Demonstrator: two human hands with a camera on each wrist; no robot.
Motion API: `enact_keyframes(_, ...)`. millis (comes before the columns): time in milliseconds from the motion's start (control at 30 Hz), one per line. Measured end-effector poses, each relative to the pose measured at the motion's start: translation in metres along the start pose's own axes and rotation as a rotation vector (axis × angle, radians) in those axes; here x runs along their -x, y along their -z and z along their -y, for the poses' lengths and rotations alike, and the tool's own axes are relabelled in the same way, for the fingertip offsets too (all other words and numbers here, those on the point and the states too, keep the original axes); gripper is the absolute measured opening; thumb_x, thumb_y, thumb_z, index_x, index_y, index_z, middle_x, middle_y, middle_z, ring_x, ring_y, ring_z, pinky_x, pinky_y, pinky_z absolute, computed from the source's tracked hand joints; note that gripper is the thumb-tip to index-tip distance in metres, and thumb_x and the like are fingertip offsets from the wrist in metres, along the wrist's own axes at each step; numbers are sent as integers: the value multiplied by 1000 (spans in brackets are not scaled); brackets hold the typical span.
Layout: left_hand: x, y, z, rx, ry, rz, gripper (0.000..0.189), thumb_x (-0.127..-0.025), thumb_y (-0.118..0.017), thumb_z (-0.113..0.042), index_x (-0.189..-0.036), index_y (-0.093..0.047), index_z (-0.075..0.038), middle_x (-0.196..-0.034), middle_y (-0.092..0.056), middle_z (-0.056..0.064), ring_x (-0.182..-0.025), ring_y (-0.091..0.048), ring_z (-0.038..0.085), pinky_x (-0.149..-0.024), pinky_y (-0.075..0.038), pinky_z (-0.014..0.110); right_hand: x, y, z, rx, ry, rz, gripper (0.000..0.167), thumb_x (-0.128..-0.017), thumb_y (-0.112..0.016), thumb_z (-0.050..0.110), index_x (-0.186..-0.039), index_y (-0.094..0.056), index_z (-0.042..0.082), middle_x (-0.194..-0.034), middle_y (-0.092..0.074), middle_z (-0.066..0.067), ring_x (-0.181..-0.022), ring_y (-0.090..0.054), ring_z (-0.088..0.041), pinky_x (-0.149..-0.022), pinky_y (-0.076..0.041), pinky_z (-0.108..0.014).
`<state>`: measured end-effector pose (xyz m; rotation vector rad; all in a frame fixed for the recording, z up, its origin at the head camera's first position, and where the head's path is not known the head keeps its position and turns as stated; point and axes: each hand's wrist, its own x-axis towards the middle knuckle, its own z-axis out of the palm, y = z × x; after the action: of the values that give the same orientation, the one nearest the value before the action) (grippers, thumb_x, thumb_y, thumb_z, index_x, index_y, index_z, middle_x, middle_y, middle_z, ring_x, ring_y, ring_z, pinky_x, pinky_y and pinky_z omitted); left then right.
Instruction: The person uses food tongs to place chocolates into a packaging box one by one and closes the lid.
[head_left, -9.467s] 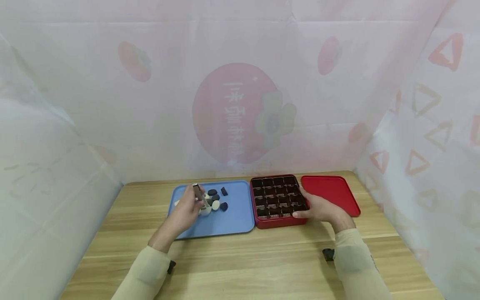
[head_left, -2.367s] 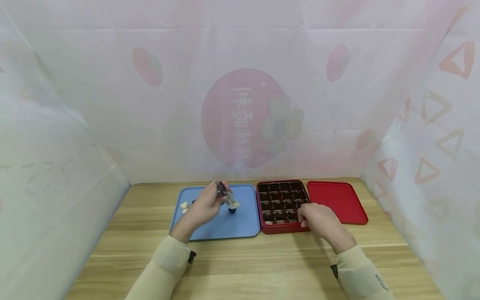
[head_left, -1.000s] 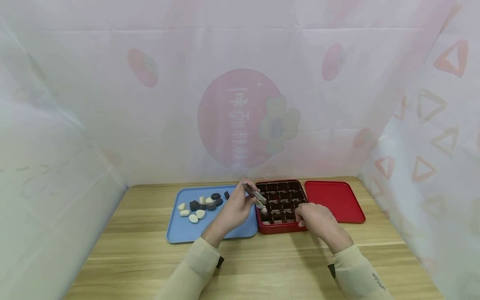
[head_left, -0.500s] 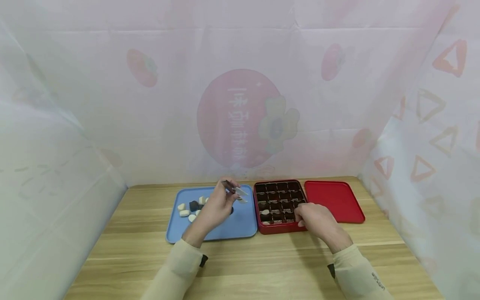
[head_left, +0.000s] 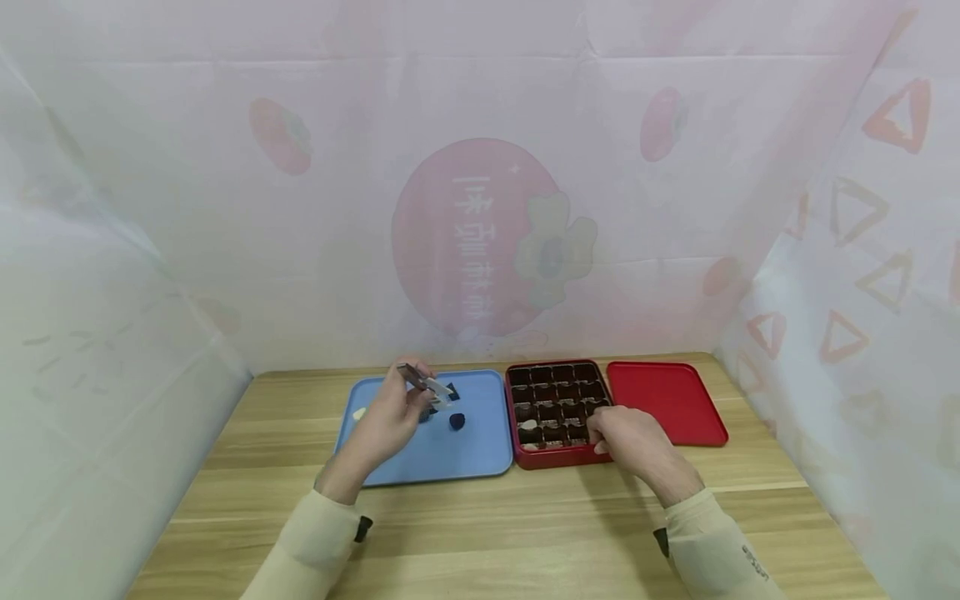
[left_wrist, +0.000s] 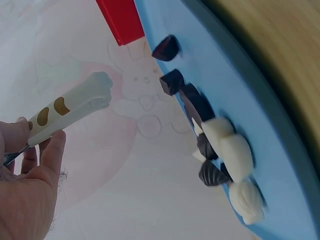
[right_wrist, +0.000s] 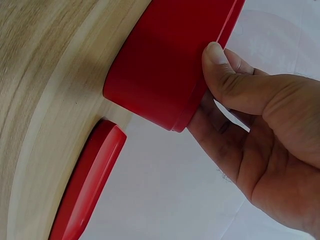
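Observation:
My left hand point(head_left: 386, 421) grips a pair of tongs point(left_wrist: 70, 110) above the blue tray point(head_left: 480, 454); in the left wrist view their white tips with brown spots look paw-shaped, with no piece showing between them. White chocolates point(left_wrist: 237, 157) and dark chocolates point(left_wrist: 197, 105) of various shapes lie on the tray, partly hidden by the hand in the head view. My right hand point(head_left: 637, 442) holds the front right corner of the red box point(right_wrist: 150, 65), thumb on its rim. A brown divided insert point(head_left: 562, 392) fills the box. One white chocolate point(head_left: 528, 425) sits in a front-left compartment.
Right of the box lies a flat red lid point(head_left: 667, 400). Tray, box and lid stand side by side on the wooden table point(head_left: 487, 533), close to the printed sheet point(head_left: 480, 100) hanging behind.
The tongs carried a white chocolate from the tray to the box and released it in a front-left compartment. My left hand then moved back left over the tray. The right hand stayed at the box.

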<state>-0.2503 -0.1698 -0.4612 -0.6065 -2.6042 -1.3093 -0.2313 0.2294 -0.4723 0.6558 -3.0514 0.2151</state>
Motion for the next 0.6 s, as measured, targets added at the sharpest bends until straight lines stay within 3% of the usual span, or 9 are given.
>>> enact_keyframes(333,18,18,19,-80,-48,-10,28,-114,-60,15,-135,-49,0,-140,-65,26,-134,-76,49,-112,-70,55,1,-1,0,2,-5,7,34,-96,-96,7,-79,-69,20,-81,-69,7,-73,-51,-9,-63,-47,-28)
enact_keyframes(600,32,26,37,-148,-98,-40,30,-111,-65,15,-133,-52,-1,-134,-67,23,-124,-76,42,-100,-73,46,0,-1,-2,4,8,-5,32,-95,-98,10,-80,-72,22,-82,-71,9,-73,-53,-8,-63,-50,-28)
